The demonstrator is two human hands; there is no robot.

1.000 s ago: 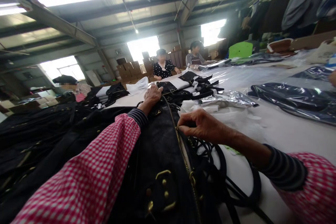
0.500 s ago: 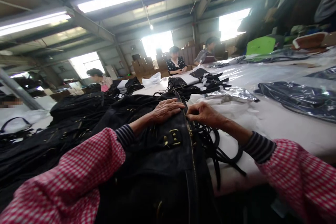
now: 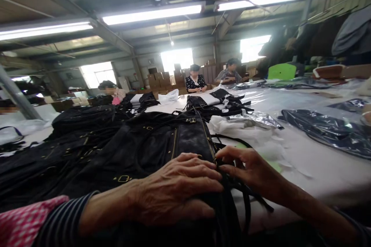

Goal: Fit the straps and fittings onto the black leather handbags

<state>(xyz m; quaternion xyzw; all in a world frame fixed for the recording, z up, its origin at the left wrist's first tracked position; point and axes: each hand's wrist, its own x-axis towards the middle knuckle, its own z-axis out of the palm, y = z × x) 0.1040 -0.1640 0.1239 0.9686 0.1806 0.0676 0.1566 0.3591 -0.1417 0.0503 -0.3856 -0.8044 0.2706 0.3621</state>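
A black, soft-sided bag (image 3: 193,139) with brass-coloured fittings lies at six o'clock on the white worktop (image 3: 315,162). The left hand (image 3: 174,189) rests on it, fingers extended, gripping nothing visible. Between two and three o'clock from it, the right hand (image 3: 249,166) curls, half closed, at the brass-coloured metal zip (image 3: 211,146); whether it grips anything cannot be told. Crumpled white wrapping (image 3: 252,135) lies at twelve o'clock from the right hand.

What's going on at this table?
A person's left hand lies spread on a black bag, close to its zipper. The right hand has its fingertips at that zipper; whether they grip it is unclear. More black bags lie to the left, and co-workers sit beyond.
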